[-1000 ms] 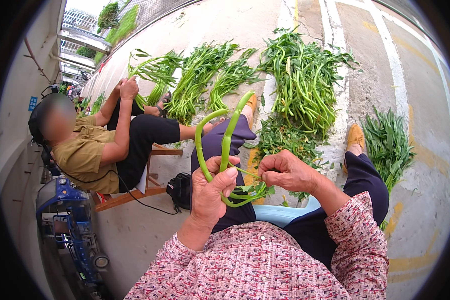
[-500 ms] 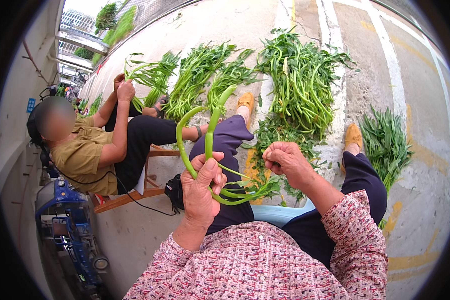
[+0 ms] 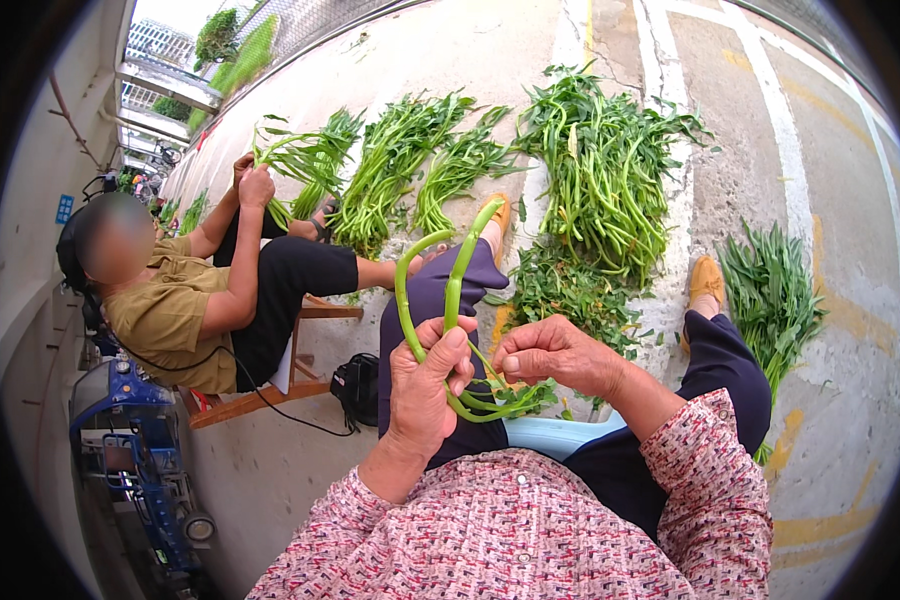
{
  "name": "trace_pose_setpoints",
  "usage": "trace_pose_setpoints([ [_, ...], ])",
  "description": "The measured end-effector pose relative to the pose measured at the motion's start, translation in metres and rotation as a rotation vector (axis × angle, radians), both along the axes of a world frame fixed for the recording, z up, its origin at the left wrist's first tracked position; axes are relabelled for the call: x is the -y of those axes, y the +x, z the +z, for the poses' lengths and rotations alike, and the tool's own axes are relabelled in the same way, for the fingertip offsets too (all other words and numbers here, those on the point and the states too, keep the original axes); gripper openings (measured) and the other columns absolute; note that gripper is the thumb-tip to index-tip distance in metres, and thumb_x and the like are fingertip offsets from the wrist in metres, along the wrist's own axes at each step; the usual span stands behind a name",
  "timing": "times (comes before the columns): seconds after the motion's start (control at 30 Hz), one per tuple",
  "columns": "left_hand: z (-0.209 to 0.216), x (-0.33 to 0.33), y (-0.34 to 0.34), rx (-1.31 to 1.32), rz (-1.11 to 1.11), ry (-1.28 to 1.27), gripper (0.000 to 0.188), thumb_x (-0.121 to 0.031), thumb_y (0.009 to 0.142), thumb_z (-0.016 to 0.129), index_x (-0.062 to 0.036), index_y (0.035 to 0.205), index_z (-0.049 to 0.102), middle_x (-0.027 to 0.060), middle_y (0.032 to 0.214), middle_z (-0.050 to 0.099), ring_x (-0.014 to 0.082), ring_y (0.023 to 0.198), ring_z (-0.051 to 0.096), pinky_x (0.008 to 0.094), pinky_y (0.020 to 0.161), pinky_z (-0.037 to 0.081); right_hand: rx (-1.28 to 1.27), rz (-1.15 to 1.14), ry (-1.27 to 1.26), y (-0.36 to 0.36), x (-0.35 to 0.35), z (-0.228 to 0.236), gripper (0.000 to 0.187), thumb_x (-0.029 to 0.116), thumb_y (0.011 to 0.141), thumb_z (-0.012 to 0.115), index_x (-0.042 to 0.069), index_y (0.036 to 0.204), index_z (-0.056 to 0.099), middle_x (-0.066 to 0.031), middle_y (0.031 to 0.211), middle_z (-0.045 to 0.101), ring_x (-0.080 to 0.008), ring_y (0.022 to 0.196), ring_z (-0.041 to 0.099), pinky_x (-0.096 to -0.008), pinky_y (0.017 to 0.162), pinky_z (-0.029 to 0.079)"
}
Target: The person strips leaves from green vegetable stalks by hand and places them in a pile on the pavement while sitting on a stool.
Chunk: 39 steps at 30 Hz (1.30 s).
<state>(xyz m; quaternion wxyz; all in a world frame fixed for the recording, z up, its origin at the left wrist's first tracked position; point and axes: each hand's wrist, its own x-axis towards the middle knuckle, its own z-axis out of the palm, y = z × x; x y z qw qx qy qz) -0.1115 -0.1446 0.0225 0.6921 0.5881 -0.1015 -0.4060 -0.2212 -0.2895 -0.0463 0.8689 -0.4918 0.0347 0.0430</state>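
Nearest the camera, the left hand (image 3: pixel 425 385) is closed around a pair of long green stalks (image 3: pixel 450 300), thumb pressed across them; the 2 stalks rise in a curve above the fist and loop back below it. Just beside it, the right hand (image 3: pixel 555 355) pinches the leafy lower ends of those stalks between thumb and curled fingers. Both hands hang over the lap, above a pale blue basin (image 3: pixel 560 435) (only its rim shows between the dark trouser legs). A little farther out, 2 orange shoes (image 3: pixel 707 280) rest on the concrete ground (image 3: pixel 830 370), with a heap of loose leaves (image 3: pixel 570 295) between the knees. To the left a second person (image 3: pixel 200 300) sits on a low wooden stool (image 3: pixel 270 385), holding up a bunch of greens (image 3: pixel 290 160), a small black bag (image 3: pixel 358 385) near the stool. Farthest away, several sorted bundles of greens (image 3: pixel 600 170) lie side by side on the ground, and a smaller bundle (image 3: pixel 770 295) lies apart at the right.
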Motion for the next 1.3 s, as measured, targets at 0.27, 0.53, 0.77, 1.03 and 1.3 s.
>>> trace_pose_setpoints([
  [0.27, 0.0, -0.001, -0.004, 0.017, -0.01, 0.018, 0.021, -0.015, 0.086, 0.064, 0.0013, 0.098, 0.061, -0.0018, 0.065, 0.05, 0.0036, 0.051, 0.041, 0.0167, 0.044, 0.03, -0.025, 0.037, -0.023, 0.002, -0.003, -0.009, 0.011, 0.014, 0.085, 0.062, 0.002, 0.084, 0.061, 0.0059, 0.076, 0.056, -0.0028, 0.071, 0.048, -0.0193, 0.066, 0.041],
  [0.53, -0.002, -0.001, -0.004, 0.037, -0.007, -0.012, 0.02, -0.012, 0.085, 0.064, 0.0019, 0.099, 0.062, -0.0014, 0.065, 0.051, 0.0033, 0.051, 0.041, 0.0164, 0.044, 0.03, -0.048, 0.001, -0.042, 0.001, -0.003, -0.004, 0.011, 0.011, 0.08, 0.057, 0.002, 0.082, 0.063, 0.0059, 0.069, 0.054, -0.0034, 0.062, 0.045, -0.0203, 0.057, 0.037],
  [0.77, 0.001, -0.003, -0.005, 0.083, -0.017, 0.035, 0.019, -0.013, 0.087, 0.062, 0.0019, 0.099, 0.06, 0.001, 0.062, 0.052, 0.0053, 0.047, 0.041, 0.018, 0.047, 0.033, -0.113, -0.084, -0.071, 0.002, -0.003, -0.003, 0.008, 0.01, 0.081, 0.058, 0.002, 0.082, 0.06, 0.0049, 0.07, 0.054, -0.003, 0.063, 0.045, -0.0186, 0.058, 0.037],
  [1.03, 0.006, -0.004, -0.003, 0.098, 0.074, -0.025, 0.017, -0.015, 0.085, 0.065, -0.0001, 0.093, 0.061, -0.0009, 0.062, 0.052, 0.0035, 0.05, 0.043, 0.016, 0.042, 0.031, -0.18, -0.282, 0.156, 0.004, -0.003, -0.021, 0.011, 0.013, 0.082, 0.055, 0.002, 0.081, 0.059, 0.0008, 0.065, 0.053, -0.0058, 0.055, 0.043, -0.0191, 0.051, 0.034],
  [1.3, 0.0, -0.003, -0.003, 0.069, 0.04, -0.027, 0.017, -0.014, 0.085, 0.065, 0.0005, 0.093, 0.061, -0.0008, 0.062, 0.051, 0.0033, 0.048, 0.041, 0.0167, 0.042, 0.029, -0.062, -0.084, 0.088, 0.003, -0.005, -0.005, 0.018, 0.023, 0.087, 0.056, 0.005, 0.088, 0.062, 0.0011, 0.078, 0.061, -0.0049, 0.064, 0.049, -0.0187, 0.057, 0.038],
])
